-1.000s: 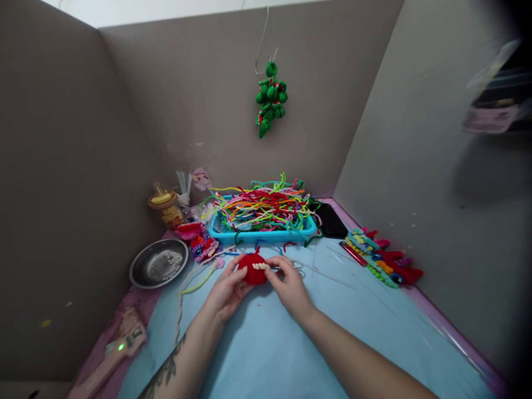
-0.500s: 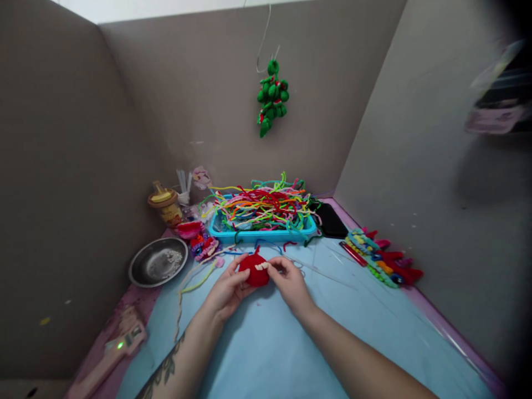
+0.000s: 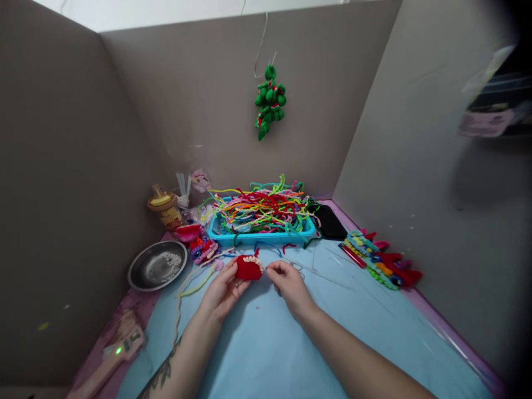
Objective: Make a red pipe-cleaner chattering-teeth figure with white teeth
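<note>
A small red crocheted piece with a cream scalloped trim along its upper and right edge is in my left hand, thumb on top and fingers beneath. Just right of it, a small gap away, my right hand has thumb and forefinger pinched together. Whatever lies between those fingertips, if anything, is too small to make out. A short red yarn end sticks up behind the piece.
Behind my hands stands a blue tray heaped with coloured yarn ends. A metal bowl with small white bits and a pink glue gun are left. A phone, a red pen and colourful crocheted pieces lie right.
My left hand has turned the red piece, so the cream trim now runs along its top and right edge. My right hand has come off the piece, leaving a small gap.
</note>
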Demonstrator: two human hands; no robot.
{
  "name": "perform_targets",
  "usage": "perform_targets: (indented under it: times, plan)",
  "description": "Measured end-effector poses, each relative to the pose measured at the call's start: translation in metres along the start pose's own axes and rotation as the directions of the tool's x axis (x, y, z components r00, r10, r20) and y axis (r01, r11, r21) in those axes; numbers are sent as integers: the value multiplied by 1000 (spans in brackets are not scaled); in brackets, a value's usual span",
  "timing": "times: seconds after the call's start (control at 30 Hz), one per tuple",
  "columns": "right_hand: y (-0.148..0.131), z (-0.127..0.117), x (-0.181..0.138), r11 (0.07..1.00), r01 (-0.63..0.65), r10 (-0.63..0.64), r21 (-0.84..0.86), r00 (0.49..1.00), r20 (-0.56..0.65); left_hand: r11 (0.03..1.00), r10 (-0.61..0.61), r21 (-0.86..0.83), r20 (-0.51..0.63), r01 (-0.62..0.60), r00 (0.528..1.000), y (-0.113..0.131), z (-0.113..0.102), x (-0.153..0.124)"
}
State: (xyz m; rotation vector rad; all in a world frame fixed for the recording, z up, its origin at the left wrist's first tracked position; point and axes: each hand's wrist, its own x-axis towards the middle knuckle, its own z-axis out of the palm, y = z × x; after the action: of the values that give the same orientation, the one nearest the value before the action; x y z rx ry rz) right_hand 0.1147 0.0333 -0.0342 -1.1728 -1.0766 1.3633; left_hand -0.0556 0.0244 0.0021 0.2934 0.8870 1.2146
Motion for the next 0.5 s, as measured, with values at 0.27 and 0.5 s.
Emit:
perform_targets:
  times: [0.27,0.5]
  plan:
    - [-2,5,-4,967,217,-224,-131,973,-47,1000,19,23,40,-20,999,-3,-1,-3]
    - [-3,10,-9,985,166,-167,-37,986,-27,998,48,36,93,-52,994,-3,1,-5]
